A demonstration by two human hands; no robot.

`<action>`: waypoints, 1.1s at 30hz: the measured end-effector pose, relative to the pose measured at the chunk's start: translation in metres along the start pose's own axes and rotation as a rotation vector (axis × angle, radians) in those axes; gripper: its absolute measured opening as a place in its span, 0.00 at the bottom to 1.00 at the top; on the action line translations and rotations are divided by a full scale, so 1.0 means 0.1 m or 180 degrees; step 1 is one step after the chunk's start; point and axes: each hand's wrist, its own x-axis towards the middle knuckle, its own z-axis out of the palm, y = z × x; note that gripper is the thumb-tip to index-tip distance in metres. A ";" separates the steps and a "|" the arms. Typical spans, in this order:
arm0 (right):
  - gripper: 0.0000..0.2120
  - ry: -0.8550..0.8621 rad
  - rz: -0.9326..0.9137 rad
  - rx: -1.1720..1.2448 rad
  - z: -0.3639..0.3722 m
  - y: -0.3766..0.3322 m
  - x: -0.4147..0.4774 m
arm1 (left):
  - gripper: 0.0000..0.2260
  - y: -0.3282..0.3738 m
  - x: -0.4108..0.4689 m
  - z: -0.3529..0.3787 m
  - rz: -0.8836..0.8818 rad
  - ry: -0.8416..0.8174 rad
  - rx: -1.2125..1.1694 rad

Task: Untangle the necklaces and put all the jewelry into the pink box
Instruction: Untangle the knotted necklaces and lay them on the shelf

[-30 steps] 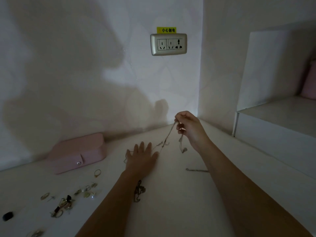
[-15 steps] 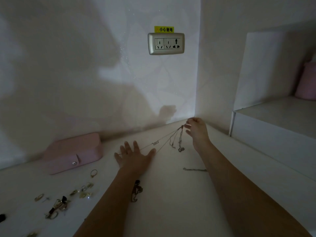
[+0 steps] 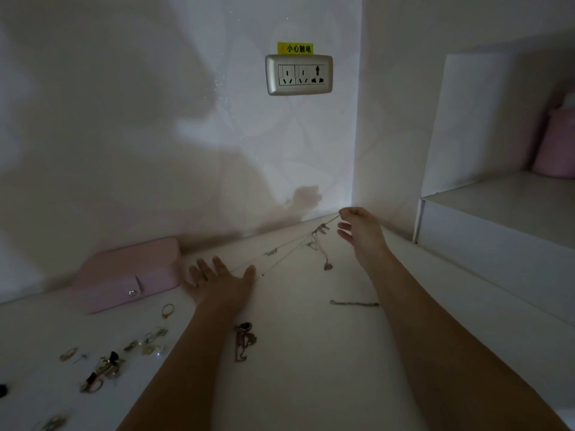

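Dim white walls (image 3: 124, 119) meet in a corner above a pale counter (image 3: 311, 384), with one double socket (image 3: 298, 75) and one yellow label (image 3: 295, 48) over it. From the head view, one pink box (image 3: 130, 272) sits against the wall at the left, lid down and clasp facing out, so its contents cannot be seen. The left hand (image 3: 222, 279) lies flat on the counter just right of the box, fingers straight and spread, pressing down the near ends of the necklaces (image 3: 271, 252). Two thin strands run from under it up to the right hand (image 3: 361, 231) near the corner, which pinches them between thumb and forefinger while its other fingers (image 3: 345, 228) stay apart. Just below that pinch the strands bunch in one knot (image 3: 320, 229), and a loop with one pendant (image 3: 327, 266) hangs from it to the counter. One short chain (image 3: 354, 303) lies beside the right forearm, and one dark clump (image 3: 244, 340) beside the left forearm. One ring (image 3: 167, 310) rests in front of the box, and a scatter of small pieces (image 3: 149, 345), too dim to count, spreads toward the left edge. At the right, one shelf (image 3: 513, 206) holds one pink object (image 3: 557, 144).
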 end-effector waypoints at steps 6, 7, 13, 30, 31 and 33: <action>0.05 -0.0790 0.0309 -0.0579 0.13 0.09 -0.15 | 0.38 -0.02 0.01 0.00 -0.0087 0.0019 -0.0078; 0.04 -0.0748 0.0342 -0.0572 0.13 0.10 -0.15 | 0.39 -0.03 0.01 0.00 -0.0086 0.0015 -0.0098; 0.13 0.0203 0.0507 -0.0465 -0.05 0.09 0.03 | 0.41 -0.09 0.02 -0.02 -0.0017 -0.0066 -0.0096; 0.11 -0.1036 -0.0795 -0.2899 -0.22 0.09 0.01 | 0.33 -0.15 -0.19 -0.06 -0.0118 0.0265 -0.0131; 0.10 -0.1330 -0.0798 -0.2979 -0.20 0.07 -0.02 | 0.31 -0.14 -0.19 -0.09 -0.0054 0.0400 -0.0045; 0.09 -0.1564 -0.0659 -0.3144 -0.18 0.05 -0.08 | 0.28 -0.09 -0.19 -0.17 0.0344 0.0758 0.0104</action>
